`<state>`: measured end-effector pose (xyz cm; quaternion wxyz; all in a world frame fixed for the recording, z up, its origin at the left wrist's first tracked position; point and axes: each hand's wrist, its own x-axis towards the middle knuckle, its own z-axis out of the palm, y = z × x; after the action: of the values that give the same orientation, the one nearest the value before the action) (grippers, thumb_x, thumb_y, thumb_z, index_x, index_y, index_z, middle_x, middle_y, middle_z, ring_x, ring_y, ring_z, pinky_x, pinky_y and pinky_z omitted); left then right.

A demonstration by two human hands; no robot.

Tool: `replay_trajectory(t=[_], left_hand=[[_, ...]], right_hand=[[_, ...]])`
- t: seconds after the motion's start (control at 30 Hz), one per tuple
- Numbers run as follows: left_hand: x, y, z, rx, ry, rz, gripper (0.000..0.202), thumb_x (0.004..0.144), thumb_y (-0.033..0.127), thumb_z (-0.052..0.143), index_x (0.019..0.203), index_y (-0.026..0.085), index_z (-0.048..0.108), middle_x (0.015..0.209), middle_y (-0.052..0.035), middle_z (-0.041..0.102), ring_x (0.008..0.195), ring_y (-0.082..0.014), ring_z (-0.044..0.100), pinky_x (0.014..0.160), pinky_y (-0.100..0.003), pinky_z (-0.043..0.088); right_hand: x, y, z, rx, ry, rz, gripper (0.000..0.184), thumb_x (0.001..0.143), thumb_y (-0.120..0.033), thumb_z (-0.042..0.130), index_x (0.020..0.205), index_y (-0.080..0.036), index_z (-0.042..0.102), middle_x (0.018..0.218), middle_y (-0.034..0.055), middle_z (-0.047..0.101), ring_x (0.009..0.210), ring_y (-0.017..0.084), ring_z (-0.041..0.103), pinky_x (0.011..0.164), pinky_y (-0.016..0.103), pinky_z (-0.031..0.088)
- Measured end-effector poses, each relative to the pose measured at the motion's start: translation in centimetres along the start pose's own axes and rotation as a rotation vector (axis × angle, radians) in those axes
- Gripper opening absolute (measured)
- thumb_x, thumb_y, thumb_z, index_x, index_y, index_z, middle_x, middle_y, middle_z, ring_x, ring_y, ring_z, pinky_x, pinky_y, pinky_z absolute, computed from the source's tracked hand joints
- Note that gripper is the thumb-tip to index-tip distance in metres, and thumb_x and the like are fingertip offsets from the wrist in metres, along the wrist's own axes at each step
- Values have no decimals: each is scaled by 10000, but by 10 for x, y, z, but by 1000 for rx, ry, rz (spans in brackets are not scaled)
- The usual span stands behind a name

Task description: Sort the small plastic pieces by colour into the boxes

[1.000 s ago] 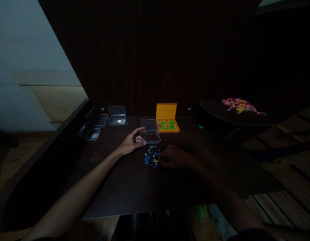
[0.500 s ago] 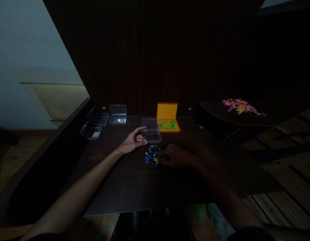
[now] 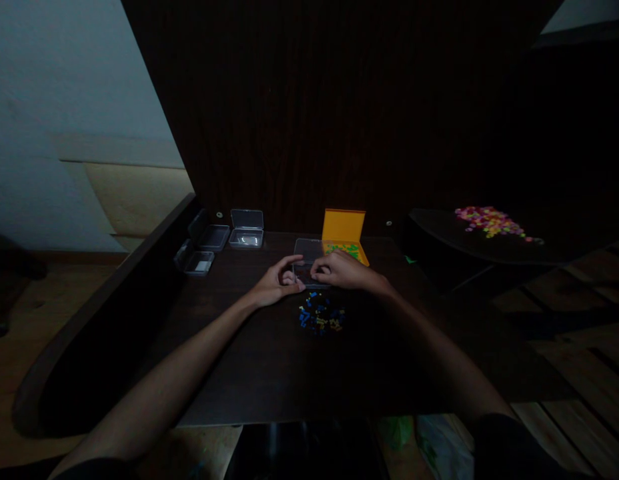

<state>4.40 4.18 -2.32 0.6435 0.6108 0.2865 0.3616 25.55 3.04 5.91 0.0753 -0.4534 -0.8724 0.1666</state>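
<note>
My left hand [image 3: 273,285] grips the left end of a small clear plastic box [image 3: 309,249], thumb at its front and forefinger at its back. The box stands with its lid folded back, and dark reddish bits lie in its tray. Over the right part of that tray is my right hand [image 3: 343,270], fingers pinched together; what they hold, if anything, is too small to make out. Just in front of the box, a loose pile of tiny blue, yellow and tan pieces [image 3: 319,319] lies on the dark table [image 3: 249,373].
Behind my right hand an orange box [image 3: 344,225] stands open with green pieces inside. Several clear boxes, one of them an open clear box [image 3: 246,239], stand at the back left. A heap of pink and yellow beads [image 3: 492,221] rests on a dark shelf at the right.
My right hand has moved from the pile up and forward to the clear box. My left hand keeps its grip on the box. The whole view has shifted slightly.
</note>
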Motion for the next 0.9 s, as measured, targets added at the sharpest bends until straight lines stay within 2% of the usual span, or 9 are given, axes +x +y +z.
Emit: replay_trajectory(t=[0.23,0.4,0.6,0.73,0.9], left_hand=[[0,0,0,-5,-23,12,801,670,228,805,1366,157,415,717,39,601,668,-93,595,701,-244,483],[-1,1,1,1,-14,9,802,673,227,805,1370,153,416,731,27,619,667,-94,602,696,-246,478],[-1,3,1,-19,-26,7,788,673,213,802,1361,162,422,803,0,638,761,-121,633,756,-276,486],[-2,4,2,-22,-11,-14,791,668,208,801,1363,160,425,805,3,628,725,-105,611,762,-287,491],[-2,5,2,-14,3,-19,798,661,201,801,1366,158,429,903,-37,651,726,-95,600,767,-287,495]], right_hand=[[13,-4,5,-25,-98,-69,203,822,-173,584,926,-171,758,712,20,692,583,111,529,575,226,312],[16,-2,7,-82,-90,-57,201,819,-188,587,917,-177,761,754,38,714,630,131,569,583,235,320],[13,2,8,-98,-80,-10,214,811,-182,573,915,-192,759,767,31,713,633,132,568,581,240,316],[6,2,4,-73,-61,2,222,818,-184,569,945,-197,750,789,25,706,648,126,557,593,235,313],[-15,-4,-6,23,-4,-4,186,814,-218,587,919,-174,736,632,-18,603,535,96,464,554,224,291]])
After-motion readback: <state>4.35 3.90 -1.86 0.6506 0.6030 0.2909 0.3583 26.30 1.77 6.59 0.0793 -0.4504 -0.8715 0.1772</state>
